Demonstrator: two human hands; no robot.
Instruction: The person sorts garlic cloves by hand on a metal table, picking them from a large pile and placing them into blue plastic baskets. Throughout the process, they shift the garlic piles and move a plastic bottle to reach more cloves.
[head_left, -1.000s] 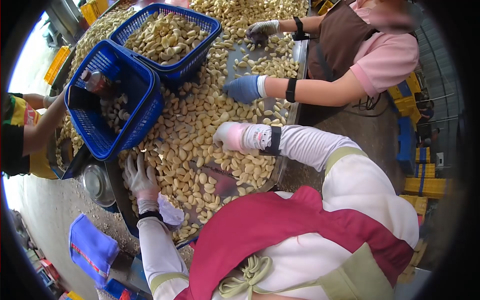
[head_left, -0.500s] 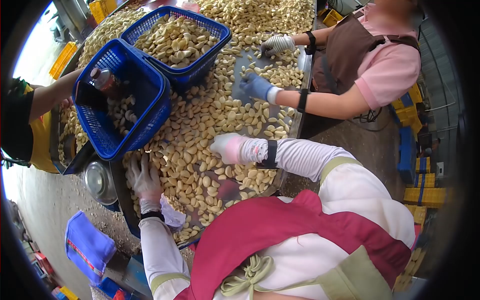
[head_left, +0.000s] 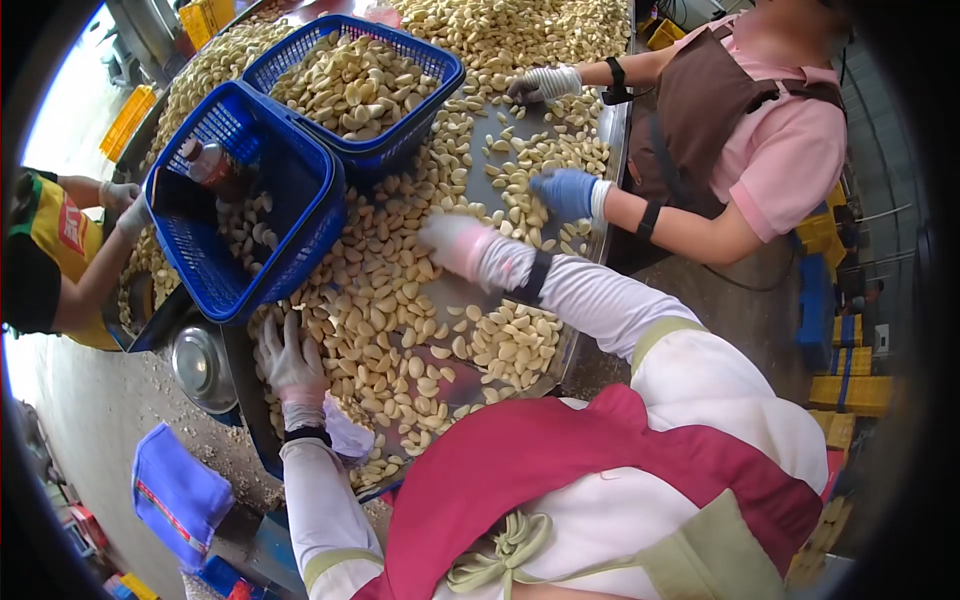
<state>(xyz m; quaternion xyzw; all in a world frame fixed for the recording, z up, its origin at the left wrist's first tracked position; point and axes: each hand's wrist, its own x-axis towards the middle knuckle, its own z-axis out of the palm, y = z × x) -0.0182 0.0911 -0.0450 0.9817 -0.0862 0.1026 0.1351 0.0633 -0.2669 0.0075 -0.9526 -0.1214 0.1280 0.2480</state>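
Peeled garlic cloves (head_left: 385, 262) lie in a broad layer over a metal table. My left hand (head_left: 292, 362), in a pale glove, rests at the table's left edge with its fingers spread on the cloves beside it. Out over the middle of the layer, my gloved right hand (head_left: 456, 245) reaches forward among the cloves; motion smears its fingers, so I cannot tell what they hold. A small heap of cloves (head_left: 515, 343) sits by the right edge, nearer my body. A crumpled whitish plastic bag (head_left: 347, 432) lies just below my left hand.
Two blue baskets (head_left: 330, 190) stand on the far left; one holds cloves, the other a bottle (head_left: 207, 165) and some cloves. Across on the right, a co-worker's gloved hands (head_left: 568, 192) touch cloves. Another person's gloved hands (head_left: 130, 208) are at left. A metal lid (head_left: 203, 368) sits beside the table.
My right hand has moved forward, away from me, leaving a denser heap near the right edge. My left hand stays put. The co-worker's blue-gloved hand shifted right; the left person's hands came into view.
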